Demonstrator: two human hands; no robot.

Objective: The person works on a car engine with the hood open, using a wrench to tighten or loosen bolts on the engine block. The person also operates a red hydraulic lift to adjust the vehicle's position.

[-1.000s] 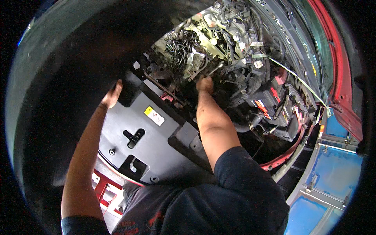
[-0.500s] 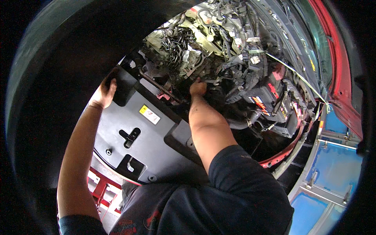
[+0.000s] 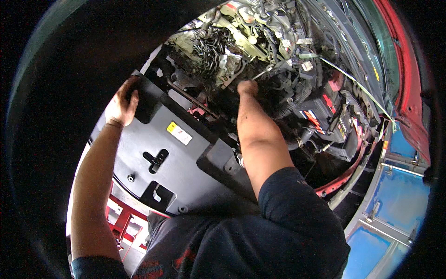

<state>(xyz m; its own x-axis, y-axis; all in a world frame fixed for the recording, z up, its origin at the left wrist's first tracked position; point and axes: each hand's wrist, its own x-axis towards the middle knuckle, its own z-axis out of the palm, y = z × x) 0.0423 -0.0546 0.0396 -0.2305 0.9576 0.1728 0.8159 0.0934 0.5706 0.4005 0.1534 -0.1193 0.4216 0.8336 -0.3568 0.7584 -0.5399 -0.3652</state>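
A broad black plastic radiator cover [image 3: 139,132] with a yellow-and-white label lies across the front of an engine bay. My left hand [image 3: 121,103] grips its far left edge, thumb on top; the fingers are dark and partly hidden. Deep in the engine bay [image 3: 213,100], my right hand [image 3: 247,87] is closed around a slim shiny metal tool, probably a wrench [image 3: 263,73]. The tool slants up and right from the fist. Its far end lies among hoses and brackets, so what it touches cannot be made out.
A battery [image 3: 320,111] sits right of my right forearm, beside hoses and a pale cord [image 3: 353,83]. The engine [image 3: 246,37] fills the far side. A red body edge [image 3: 397,56] curves at right, near blue panels [image 3: 395,195]. Red metal framework [image 3: 121,223] shows below left.
My right hand has moved slightly right and away from me. The metal tool has swung from nearly level to an upward slant. My left hand keeps its hold on the cover.
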